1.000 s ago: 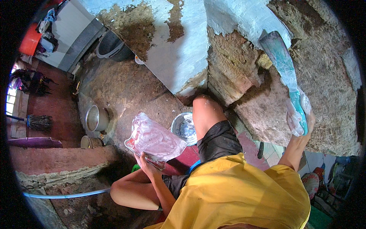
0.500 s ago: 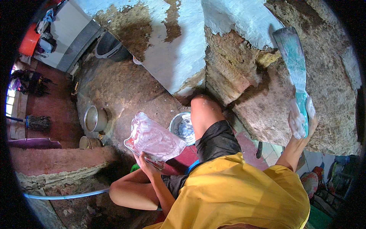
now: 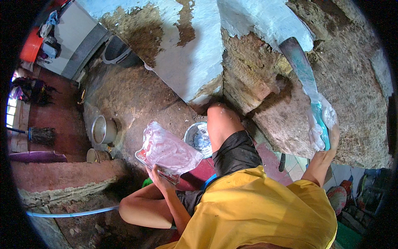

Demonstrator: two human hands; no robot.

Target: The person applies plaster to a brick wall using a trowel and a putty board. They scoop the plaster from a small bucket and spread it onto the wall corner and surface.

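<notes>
The right grip [image 3: 332, 135] is clasping a turquoise putty knife [image 3: 303, 68] near the peeling wall [image 3: 257, 18]; the left grip [image 3: 158, 179] is pinching a paste-smeared panel [image 3: 168, 147].

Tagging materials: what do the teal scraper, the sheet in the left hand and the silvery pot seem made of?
Teal scraper: probably matte plastic, since teal runs from handle into blade; dark tip could be metal.
Sheet: possibly plastic, thin, stiff-looking; pale paste mostly hides its finish.
Silvery pot: metal, likely polished, given its bright rim.
</notes>
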